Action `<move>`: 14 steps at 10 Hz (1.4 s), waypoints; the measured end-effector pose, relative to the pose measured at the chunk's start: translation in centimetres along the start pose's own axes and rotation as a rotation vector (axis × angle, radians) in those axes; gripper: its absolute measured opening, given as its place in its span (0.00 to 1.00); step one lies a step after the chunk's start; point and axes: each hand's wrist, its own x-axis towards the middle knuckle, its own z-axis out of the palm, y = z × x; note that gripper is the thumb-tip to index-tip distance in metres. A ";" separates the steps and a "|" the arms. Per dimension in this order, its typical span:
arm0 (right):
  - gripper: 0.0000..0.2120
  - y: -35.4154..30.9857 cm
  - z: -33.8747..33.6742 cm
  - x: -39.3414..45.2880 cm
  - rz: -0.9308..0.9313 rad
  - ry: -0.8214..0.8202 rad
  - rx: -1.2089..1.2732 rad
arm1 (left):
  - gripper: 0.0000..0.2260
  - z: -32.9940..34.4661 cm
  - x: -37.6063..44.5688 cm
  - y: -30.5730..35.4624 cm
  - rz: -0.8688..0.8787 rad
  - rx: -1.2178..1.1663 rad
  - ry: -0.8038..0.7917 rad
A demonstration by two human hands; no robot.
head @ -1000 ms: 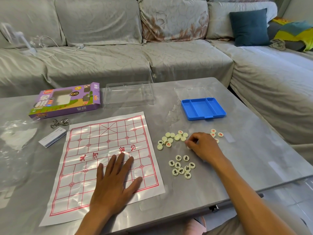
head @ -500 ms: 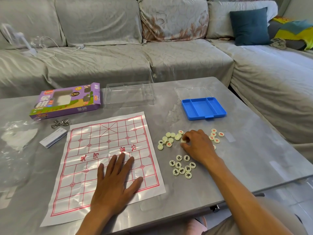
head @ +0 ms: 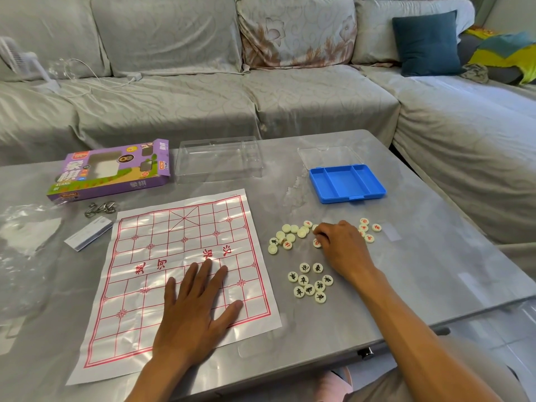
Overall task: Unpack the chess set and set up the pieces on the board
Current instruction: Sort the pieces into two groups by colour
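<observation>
The paper board (head: pixel 162 242) with its red grid lies flat on the grey table, and my left hand (head: pixel 194 309) presses on its near half with fingers spread. Right of the board, round cream pieces lie loose: a mixed pile (head: pixel 290 233), a group with black characters (head: pixel 310 282) nearer me, and a few with red characters (head: pixel 368 230) further right. My right hand (head: pixel 342 248) sits between the pile and the red group, fingers curled down onto a piece at the pile's edge. A red-marked piece (head: pixel 317 243) shows under its thumb.
A blue compartment tray (head: pixel 346 184) and its clear lid (head: pixel 327 155) sit behind the pieces. A clear plastic case (head: pixel 220 158), the purple box (head: pixel 110 169), metal rings (head: pixel 100 208), a leaflet (head: pixel 88 233) and a plastic bag (head: pixel 26 236) lie at the back left. A sofa surrounds the table.
My right hand has slid left and away from me, from between the groups into the edge of the mixed pile. The left hand stays pressed on the board.
</observation>
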 end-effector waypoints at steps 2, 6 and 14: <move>0.09 0.1 -0.3 0.0 0.046 -0.033 0.104 | 0.35 0.0 0.0 0.0 -0.001 -0.001 0.002; 0.15 0.3 0.0 0.4 -0.009 -0.078 -0.054 | 0.33 0.1 0.1 -0.1 0.013 0.017 0.004; 0.08 0.9 0.3 0.4 0.117 0.019 0.106 | 0.33 0.1 0.0 -0.1 0.009 0.006 0.012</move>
